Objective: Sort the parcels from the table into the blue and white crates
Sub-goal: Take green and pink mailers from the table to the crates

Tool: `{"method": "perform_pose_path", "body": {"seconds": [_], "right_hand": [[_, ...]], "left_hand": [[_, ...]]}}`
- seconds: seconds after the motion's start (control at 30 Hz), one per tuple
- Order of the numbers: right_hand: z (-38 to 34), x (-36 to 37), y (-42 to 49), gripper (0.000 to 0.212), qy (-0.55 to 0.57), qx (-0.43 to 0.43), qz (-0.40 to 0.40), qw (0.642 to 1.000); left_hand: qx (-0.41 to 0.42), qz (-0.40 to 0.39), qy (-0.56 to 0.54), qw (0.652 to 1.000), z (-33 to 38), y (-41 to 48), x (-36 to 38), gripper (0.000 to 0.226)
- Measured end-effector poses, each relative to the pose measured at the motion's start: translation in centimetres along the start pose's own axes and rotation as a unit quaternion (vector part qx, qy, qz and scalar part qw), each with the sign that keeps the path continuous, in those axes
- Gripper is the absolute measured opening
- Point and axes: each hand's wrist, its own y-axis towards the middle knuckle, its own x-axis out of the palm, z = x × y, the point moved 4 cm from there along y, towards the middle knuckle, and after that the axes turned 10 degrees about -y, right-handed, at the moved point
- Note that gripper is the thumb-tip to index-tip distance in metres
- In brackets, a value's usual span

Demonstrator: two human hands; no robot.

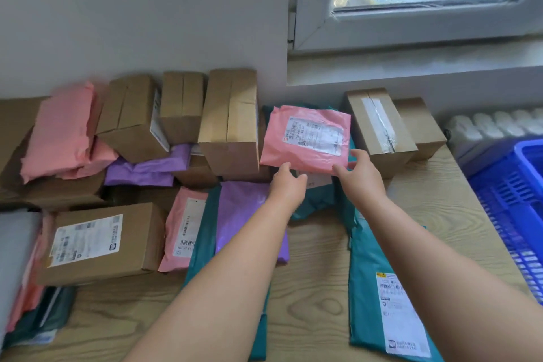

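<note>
Currently, item 1: pink mailer [305, 138], white label facing up, tilted, held at its near edge by 2 hands. Location: back of the wooden table [317, 273], between a tall cardboard box [230, 120] and a taped cardboard box [379, 129].

Left hand [286, 182] grips the lower-left edge, fingers curled. Right hand [360, 173] pinches the lower-right corner. The mailer's far edge possibly rests on the teal bags beneath; the view is unclear.

Item 2: blue crate [511, 203], at the table's right side, well apart from the mailer.

Other stock: purple mailer [244, 214] under the left forearm; labelled teal mailer [379, 288] beside the right forearm.
</note>
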Motion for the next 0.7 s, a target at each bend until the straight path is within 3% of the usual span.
{"method": "perform_pose_path", "body": {"seconds": [0.13,0.27,0.37,0.5,0.6,0.7], "right_hand": [[-0.4,0.7,1.2,0.056,0.065,0.047,-0.01,0.997],[-0.2,1.2,1.3,0.047,0.184,0.109,-0.048,0.976],[0.4,1.7,0.1,0.034,0.231,0.111,-0.12,0.959],[2.3,2.3,-2.9,0.033,0.29,0.106,-0.229,0.923],[4.2,2.4,-5.6,0.032,0.291,0.086,-0.283,0.91],[5.5,1.8,-7.0,0.036,0.343,0.08,-0.271,0.896]], "left_hand": [[-0.029,-0.019,-0.055,0.998,-0.4,1.4,0.2,0.064],[-0.078,0.022,-0.208,0.975,-1.3,1.3,-0.1,0.056],[-0.118,0.007,-0.366,0.923,-1.6,0.5,-0.1,0.042],[-0.174,-0.035,-0.54,0.823,-1.4,-1.5,0.4,0.026],[-0.172,-0.042,-0.551,0.815,-1.0,-3.4,1.1,0.018],[-0.157,-0.028,-0.522,0.838,-1.0,-4.7,1.3,0.027]]}}
